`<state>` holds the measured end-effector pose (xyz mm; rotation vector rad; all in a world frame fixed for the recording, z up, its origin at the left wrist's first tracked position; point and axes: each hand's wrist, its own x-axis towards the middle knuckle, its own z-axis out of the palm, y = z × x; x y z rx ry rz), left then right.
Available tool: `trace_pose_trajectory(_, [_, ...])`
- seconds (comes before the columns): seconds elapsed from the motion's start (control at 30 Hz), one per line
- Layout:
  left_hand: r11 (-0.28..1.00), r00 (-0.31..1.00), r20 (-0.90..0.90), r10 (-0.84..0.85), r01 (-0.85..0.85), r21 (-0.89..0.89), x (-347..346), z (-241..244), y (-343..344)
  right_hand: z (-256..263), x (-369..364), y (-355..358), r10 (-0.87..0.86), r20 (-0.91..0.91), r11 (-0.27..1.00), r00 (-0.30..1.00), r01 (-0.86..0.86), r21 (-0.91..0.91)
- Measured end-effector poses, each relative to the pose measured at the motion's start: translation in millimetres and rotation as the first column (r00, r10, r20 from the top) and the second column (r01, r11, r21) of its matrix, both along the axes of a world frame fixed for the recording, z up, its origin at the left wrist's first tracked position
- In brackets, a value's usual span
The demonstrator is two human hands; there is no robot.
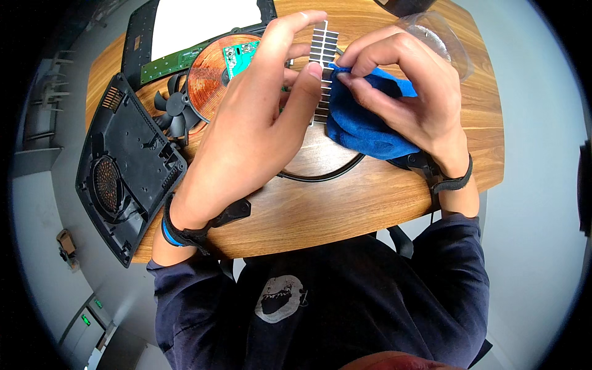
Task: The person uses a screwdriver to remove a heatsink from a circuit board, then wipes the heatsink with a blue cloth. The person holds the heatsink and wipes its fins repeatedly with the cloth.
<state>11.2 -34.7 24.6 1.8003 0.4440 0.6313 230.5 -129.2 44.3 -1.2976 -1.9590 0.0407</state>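
Observation:
A finned aluminium heat sink (323,46) stands on end, fins towards me, in the grip of my left hand (259,101). My left thumb presses its near face and the other fingers reach behind it. A green circuit board (238,55) shows partly behind that hand. My right hand (411,88) pinches a twisted corner of a blue cloth (358,125) between thumb and fingertips. That corner touches the fins at the heat sink's right side, and the rest of the cloth hangs below.
Left of my hands are a copper induction coil (203,78), a black cooling fan (175,105) and a black plastic housing (134,162). Behind lies a panel with a white surface (203,23). A clear plastic container (446,41) sits at back right; a black cable (323,176) curves across the wooden table (323,217).

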Motion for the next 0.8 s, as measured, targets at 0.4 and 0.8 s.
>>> trace_pose_trajectory(0.4, [1.000, 1.000, -0.006, -0.002, 0.001, -0.028, 1.2, 1.1, -1.4, -1.2, 1.9, -2.9, -0.036, 0.036, 0.999, 0.999, 0.037, -0.040])
trace_pose_trajectory(0.8, [1.000, 0.990, -0.139, 0.007, -0.004, 0.024, -2.8, 3.8, -1.2, -2.1, -0.4, -4.8, -0.064, 0.005, 0.995, 0.998, 0.064, -0.071])
